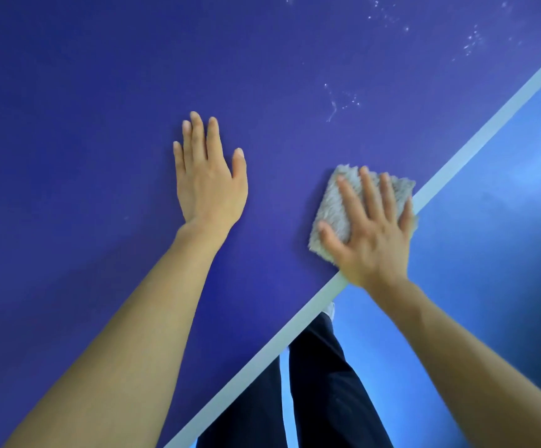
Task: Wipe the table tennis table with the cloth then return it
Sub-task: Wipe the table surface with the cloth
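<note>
The dark blue table tennis table (101, 108) fills most of the head view, with its white edge line (476, 143) running diagonally from lower left to upper right. A folded grey fluffy cloth (337, 202) lies flat on the table right at that edge. My right hand (369, 234) presses down on the cloth with fingers spread, slightly blurred. My left hand (207, 176) rests flat on the bare table to the left of the cloth, palm down, holding nothing.
White specks and smears (337, 98) dot the table surface beyond the cloth, with more specks (473, 40) toward the upper right. Past the table edge lies a light blue floor (505, 253). My dark trouser legs (324, 383) stand below the edge.
</note>
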